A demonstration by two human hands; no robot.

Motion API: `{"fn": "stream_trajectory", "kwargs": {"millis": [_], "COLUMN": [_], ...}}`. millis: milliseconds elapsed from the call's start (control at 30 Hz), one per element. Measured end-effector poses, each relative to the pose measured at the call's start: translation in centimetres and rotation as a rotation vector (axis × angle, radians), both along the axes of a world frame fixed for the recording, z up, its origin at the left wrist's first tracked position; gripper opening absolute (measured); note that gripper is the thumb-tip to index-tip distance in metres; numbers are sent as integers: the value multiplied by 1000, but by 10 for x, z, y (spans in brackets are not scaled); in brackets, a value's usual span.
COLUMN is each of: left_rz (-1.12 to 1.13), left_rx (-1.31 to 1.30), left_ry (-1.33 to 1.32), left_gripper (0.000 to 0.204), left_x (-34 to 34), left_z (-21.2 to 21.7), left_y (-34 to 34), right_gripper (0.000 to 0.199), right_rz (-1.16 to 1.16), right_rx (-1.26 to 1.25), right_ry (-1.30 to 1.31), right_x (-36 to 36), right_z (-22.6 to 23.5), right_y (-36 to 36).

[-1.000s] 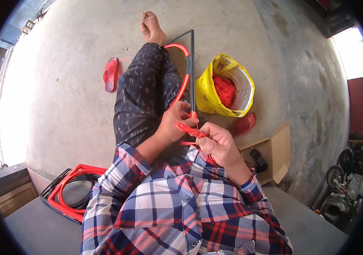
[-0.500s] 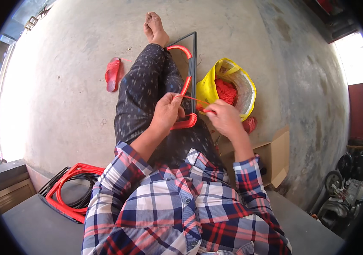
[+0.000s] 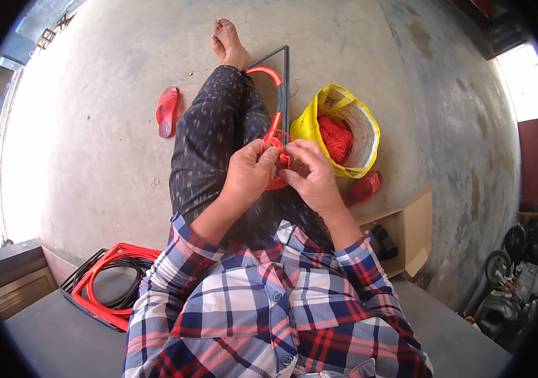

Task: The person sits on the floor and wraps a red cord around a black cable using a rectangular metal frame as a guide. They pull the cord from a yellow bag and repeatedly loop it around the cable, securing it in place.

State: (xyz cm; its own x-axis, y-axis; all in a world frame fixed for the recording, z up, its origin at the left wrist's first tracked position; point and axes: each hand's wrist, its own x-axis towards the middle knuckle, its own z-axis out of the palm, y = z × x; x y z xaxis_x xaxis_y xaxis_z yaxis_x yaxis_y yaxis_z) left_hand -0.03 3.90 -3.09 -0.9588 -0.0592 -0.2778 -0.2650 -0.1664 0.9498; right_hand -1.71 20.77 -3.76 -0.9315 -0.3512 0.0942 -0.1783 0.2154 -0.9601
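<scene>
I sit on a concrete floor with my legs stretched out. A dark metal frame (image 3: 286, 75) with a red wrapped hoop (image 3: 267, 72) inside it lies across my lap. My left hand (image 3: 248, 176) pinches the red hoop and a red cord (image 3: 274, 140) at its lower part. My right hand (image 3: 312, 176) grips the same red cord just to the right, fingers touching the left hand's fingertips. The cord loops around the hoop between both hands.
A yellow bag (image 3: 344, 129) holding red cord stands right of the frame. Red sandals lie at left (image 3: 167, 111) and right (image 3: 363, 188). An open cardboard box (image 3: 407, 233) sits right of me. Finished red and black frames (image 3: 108, 283) are stacked at lower left.
Both hands have moved forward from my lap to the hoop and come together there; the loose red cord is now drawn tight around the hoop.
</scene>
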Motion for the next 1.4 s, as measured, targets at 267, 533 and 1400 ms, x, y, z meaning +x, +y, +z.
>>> {"fn": "stream_trajectory", "kwargs": {"millis": [267, 533, 1400], "left_rz": [-47, -47, 17], "left_rx": [201, 188, -831], "left_ry": [-264, -505, 413], "left_gripper": [20, 26, 16], "left_x": [-12, -20, -12], "left_z": [-3, 5, -13], "left_y": [-12, -1, -23], "right_gripper": [28, 17, 13], "right_rz": [-100, 0, -133], "right_rx": [-750, -964, 109], "right_ry": [-248, -217, 40], "right_x": [-22, 42, -14], "right_z": [46, 111, -25], "right_y": [79, 192, 13]}}
